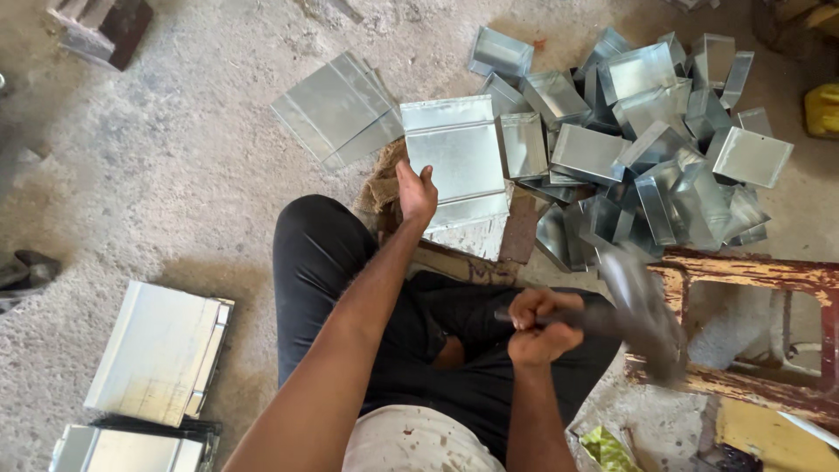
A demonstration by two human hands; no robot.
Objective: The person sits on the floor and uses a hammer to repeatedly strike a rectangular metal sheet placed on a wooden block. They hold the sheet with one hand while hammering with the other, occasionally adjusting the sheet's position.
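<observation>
Sheet-metal workshop: rough concrete floor [201, 201], heap of folded galvanised boxes [647, 140], flat sheets [336, 109], hammer [634, 306]

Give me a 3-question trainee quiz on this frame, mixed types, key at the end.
1. Multiple choice: what does the right hand grip? A) a hammer B) a paintbrush C) a drinking cup
2. True or false: the left hand rests on the edge of a folded metal sheet.
3. Short answer: where does the heap of folded metal boxes lie relative to that sheet?

Key
1. A: the hammer, its head blurred.
2. True.
3. To the sheet's right in the picture, on the concrete floor.
</observation>
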